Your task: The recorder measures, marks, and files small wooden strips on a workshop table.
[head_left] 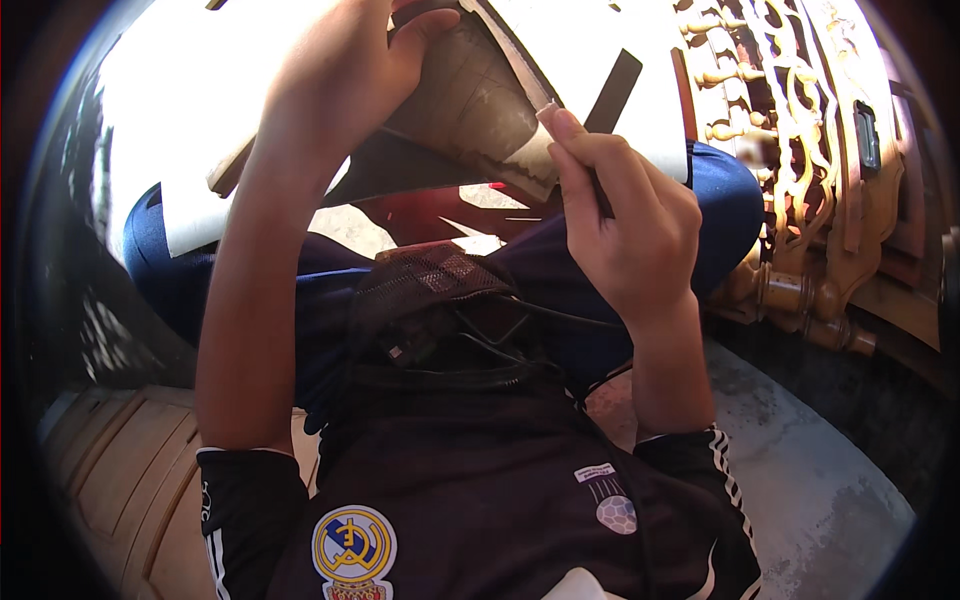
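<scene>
A thin grey-brown panel (480,90), stained along its lower right, is tilted above my lap. At the top of the view my left hand (355,55) is closed on the panel's upper part, thumb across its face; the other fingers are hidden. My right hand (630,205) pinches the end of a narrow pale strip (524,72) at the panel's right edge. Whether that strip is joined to the panel, I cannot tell. A dark flat bar (614,90) lies just beyond my right fingers, on the white sunlit surface (640,30).
Carved wooden furniture with turned spindles (790,290) stands at the right. A wooden panelled piece (130,480) lies at lower left. A wooden stick end (230,170) shows beside my left forearm. A black mesh pouch (430,300) with cables rests at my waist.
</scene>
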The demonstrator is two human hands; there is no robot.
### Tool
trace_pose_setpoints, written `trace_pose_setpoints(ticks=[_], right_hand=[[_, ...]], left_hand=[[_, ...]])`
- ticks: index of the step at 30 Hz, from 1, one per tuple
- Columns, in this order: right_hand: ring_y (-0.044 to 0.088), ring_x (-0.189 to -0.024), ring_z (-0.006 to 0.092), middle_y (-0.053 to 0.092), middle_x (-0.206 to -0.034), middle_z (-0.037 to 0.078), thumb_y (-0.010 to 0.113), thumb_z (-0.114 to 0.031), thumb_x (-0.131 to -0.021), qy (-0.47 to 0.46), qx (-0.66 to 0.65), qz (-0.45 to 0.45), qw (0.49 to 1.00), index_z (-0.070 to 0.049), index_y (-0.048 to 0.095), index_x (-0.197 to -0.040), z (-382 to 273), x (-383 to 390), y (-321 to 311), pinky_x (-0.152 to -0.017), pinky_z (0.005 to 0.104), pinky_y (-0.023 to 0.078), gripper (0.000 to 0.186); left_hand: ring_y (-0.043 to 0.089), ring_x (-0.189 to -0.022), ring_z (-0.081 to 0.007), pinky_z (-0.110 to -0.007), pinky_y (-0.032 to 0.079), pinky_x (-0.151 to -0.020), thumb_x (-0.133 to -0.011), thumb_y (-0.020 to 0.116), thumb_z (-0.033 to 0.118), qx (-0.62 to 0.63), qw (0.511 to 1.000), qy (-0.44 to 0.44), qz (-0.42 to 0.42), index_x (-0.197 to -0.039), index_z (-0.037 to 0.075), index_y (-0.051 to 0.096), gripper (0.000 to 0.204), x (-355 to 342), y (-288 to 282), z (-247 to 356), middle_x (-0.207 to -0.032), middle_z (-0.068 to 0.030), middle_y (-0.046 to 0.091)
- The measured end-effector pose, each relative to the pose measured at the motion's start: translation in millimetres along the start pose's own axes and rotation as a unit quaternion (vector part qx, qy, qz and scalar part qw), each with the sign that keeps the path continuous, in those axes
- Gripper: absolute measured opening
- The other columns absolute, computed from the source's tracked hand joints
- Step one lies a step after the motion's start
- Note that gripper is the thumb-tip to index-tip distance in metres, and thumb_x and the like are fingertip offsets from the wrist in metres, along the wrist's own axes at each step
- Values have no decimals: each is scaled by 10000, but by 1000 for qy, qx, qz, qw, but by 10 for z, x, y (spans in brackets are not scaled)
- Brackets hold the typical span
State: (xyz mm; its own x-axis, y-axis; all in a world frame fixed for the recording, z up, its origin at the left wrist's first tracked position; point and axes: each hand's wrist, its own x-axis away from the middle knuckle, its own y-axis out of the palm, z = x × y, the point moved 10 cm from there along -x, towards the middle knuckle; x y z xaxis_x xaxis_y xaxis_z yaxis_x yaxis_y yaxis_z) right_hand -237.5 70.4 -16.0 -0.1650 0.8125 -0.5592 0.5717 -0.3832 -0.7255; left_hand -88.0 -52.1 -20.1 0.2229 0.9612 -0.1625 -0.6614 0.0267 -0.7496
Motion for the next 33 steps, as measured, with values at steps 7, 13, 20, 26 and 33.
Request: trace_pose_setpoints(ticks=[7, 13, 20, 26, 33], right_hand=[[600, -508, 166, 625, -659, 79, 735, 58, -851, 44, -14, 43, 998, 41, 698, -957, 0, 359, -441, -467, 284, 455, 114], [616, -523, 180, 651, -689, 88, 738, 54, -846, -10, -23, 13, 1000, 33, 685, -964, -7, -107, 5, -469, 281, 450, 131], [611, -518, 204, 636, -665, 95, 737, 64, -836, 110, -15, 14, 994, 20, 683, -977, 64, 491, -459, -481, 297, 456, 158], [618, -523, 198, 642, -677, 108, 735, 70, -847, -21, -10, -32, 999, 22, 684, -977, -47, -134, 38, -477, 294, 457, 148], [590, -492, 164, 636, -658, 90, 757, 83, -822, 25, 12, 5, 1000, 38, 693, -951, -68, 212, -354, -457, 283, 428, 151]], left_hand=[[675, -847, -316, -399, 525, -793, -957, 662, 295, -2, 999, 37, -17, -1086, 61, 646, 268, -74, 114, -78, -988, -150, 707], [677, -908, -336, -414, 521, -834, -955, 666, 307, 0, 1000, -13, 6, -1100, 55, 647, 292, 12, 53, -146, -1005, -149, 709], [683, -928, -342, -421, 526, -837, -935, 687, 313, -7, 1000, -17, -16, -1084, 57, 639, 301, -84, 11, -42, -995, -156, 707], [690, -947, -348, -417, 531, -852, -941, 686, 330, -20, 999, -43, 17, -1086, 66, 643, 305, 39, -4, -74, -999, -153, 711], [694, -974, -341, -401, 536, -870, -949, 680, 342, 30, 999, 1, -15, -1128, 76, 651, 322, -66, 90, -220, -1032, -149, 717]])
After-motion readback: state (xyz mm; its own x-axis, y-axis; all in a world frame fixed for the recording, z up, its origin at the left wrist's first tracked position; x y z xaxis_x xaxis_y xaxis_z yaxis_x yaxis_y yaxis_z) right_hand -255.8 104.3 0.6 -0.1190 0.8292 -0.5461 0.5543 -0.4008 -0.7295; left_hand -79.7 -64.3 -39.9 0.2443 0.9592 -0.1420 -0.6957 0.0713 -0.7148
